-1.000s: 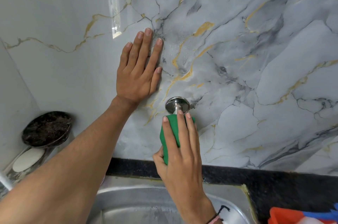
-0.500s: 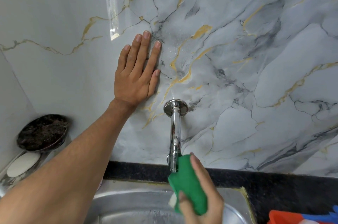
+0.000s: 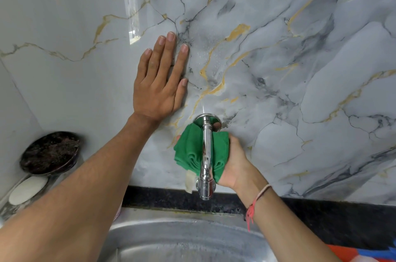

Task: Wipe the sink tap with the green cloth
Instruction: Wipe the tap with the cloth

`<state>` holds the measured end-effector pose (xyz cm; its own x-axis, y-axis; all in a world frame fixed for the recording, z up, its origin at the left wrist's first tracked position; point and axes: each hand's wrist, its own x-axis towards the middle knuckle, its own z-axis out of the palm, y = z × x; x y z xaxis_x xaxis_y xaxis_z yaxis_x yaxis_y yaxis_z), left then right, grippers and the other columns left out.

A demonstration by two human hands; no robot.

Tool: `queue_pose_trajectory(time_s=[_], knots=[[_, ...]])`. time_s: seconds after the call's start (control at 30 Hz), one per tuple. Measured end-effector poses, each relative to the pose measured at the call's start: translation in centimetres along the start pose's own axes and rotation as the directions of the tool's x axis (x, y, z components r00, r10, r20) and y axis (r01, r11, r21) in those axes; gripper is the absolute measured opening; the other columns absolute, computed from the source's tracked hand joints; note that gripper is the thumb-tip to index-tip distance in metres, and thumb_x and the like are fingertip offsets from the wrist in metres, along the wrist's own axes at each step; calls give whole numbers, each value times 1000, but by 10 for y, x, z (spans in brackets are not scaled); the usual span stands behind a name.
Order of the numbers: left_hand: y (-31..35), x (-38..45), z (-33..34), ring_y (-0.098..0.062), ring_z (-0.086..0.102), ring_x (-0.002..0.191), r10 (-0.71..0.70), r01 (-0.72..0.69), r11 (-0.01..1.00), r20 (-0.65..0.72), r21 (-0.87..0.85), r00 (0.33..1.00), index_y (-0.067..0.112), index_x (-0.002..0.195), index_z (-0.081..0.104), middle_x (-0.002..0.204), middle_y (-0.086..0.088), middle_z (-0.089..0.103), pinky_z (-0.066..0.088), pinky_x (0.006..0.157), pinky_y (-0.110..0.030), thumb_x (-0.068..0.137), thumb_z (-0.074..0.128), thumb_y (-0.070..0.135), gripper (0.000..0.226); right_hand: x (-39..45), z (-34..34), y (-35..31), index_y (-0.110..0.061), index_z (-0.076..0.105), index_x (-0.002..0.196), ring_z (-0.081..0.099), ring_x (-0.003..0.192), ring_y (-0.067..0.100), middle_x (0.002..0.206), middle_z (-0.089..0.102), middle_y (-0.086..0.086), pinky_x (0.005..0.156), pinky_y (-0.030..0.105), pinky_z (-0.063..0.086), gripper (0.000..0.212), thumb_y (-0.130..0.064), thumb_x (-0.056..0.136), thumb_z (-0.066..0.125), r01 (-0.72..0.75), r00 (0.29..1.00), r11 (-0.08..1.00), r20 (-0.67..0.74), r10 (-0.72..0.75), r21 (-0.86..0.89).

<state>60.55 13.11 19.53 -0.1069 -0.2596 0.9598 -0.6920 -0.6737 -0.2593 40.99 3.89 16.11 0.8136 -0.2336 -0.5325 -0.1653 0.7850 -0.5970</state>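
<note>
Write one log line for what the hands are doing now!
left hand: flat on wall | right hand: cloth cupped behind tap | step: wiping

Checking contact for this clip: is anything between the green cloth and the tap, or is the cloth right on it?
Nothing visible stands between them. The right hand holds the green cloth wrapped behind the tap, touching its upper pipe below the wall flange. The left hand lies flat on the marble wall, clear of the tap.

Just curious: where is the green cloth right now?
In the head view, the green cloth is cupped under the tap by the right hand, above the sink.
</note>
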Motion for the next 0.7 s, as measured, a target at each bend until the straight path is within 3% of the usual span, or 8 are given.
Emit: queue_pose_trajectory(time_s=[0.1, 0.2, 0.3, 0.4, 0.43, 0.53, 0.63, 0.7], knots=[[1, 2, -1, -35, 33, 153, -7, 7, 1000, 5, -2, 1000, 11, 162, 28, 162, -23, 37, 27, 127, -47, 101, 35, 32, 65, -1, -5, 11, -3, 72, 122, 77, 90, 36, 104, 78, 23, 74, 44, 64, 67, -50, 95, 34, 48, 997, 999, 53, -49, 25], [1, 3, -3, -36, 34, 152, -12, 12, 1000, 3, -14, 1000, 11, 161, 29, 162, -22, 36, 30, 125, -49, 100, 35, 31, 65, -6, -8, 22, -5, 81, 102, 78, 76, 32, 89, 79, 20, 67, 38, 64, 66, -52, 94, 35, 124, 988, 992, 92, -121, -31], [1, 2, -2, -36, 34, 153, -10, 11, 1000, 6, -24, 1000, 11, 161, 28, 163, -21, 33, 32, 124, -50, 100, 34, 31, 65, -9, -15, 36, -6, 80, 97, 75, 74, 33, 86, 77, 21, 73, 40, 63, 61, -50, 93, 38, 221, 975, 960, 74, -211, -173], [2, 2, -2, -35, 34, 153, -7, 7, 1000, 6, -14, 1000, 12, 162, 28, 163, -19, 30, 33, 124, -50, 100, 34, 32, 65, -19, -19, 50, -7, 77, 107, 73, 91, 39, 103, 76, 29, 92, 52, 57, 60, -50, 93, 39, 295, 954, 902, 44, -297, -316], [2, 2, -2, -35, 34, 153, -7, 8, 1000, 8, -14, 1000, 12, 162, 28, 164, -19, 28, 32, 124, -49, 100, 34, 31, 65, -22, -21, 54, -10, 78, 105, 73, 91, 37, 102, 77, 25, 91, 48, 58, 57, -50, 94, 39, 320, 943, 876, 28, -333, -360], [2, 2, -2, -33, 29, 155, -9, 10, 1000, 15, -2, 1000, 12, 162, 27, 164, -18, 25, 28, 125, -48, 100, 34, 31, 65, -36, -22, 65, -13, 75, 89, 69, 69, 21, 80, 76, 18, 63, 31, 56, 51, -48, 91, 39, 412, 882, 737, 30, -471, -535], [1, 2, -2, -35, 30, 154, -9, 8, 1000, 25, 22, 1000, 11, 162, 29, 164, -21, 29, 29, 125, -49, 100, 35, 31, 65, -48, -30, 78, -13, 68, 93, 63, 72, 30, 81, 68, 23, 67, 32, 46, 52, -55, 82, 40, 429, 819, 512, 81, -569, -744], [2, 3, -3, -34, 30, 155, -6, 5, 999, 23, 47, 1000, 10, 161, 31, 164, -20, 27, 30, 125, -49, 99, 35, 30, 65, -64, -38, 86, -21, 66, 91, 61, 75, -1, 70, 62, 2, 66, 13, 42, 36, -49, 91, 42, 412, 803, 453, 81, -590, -791]])
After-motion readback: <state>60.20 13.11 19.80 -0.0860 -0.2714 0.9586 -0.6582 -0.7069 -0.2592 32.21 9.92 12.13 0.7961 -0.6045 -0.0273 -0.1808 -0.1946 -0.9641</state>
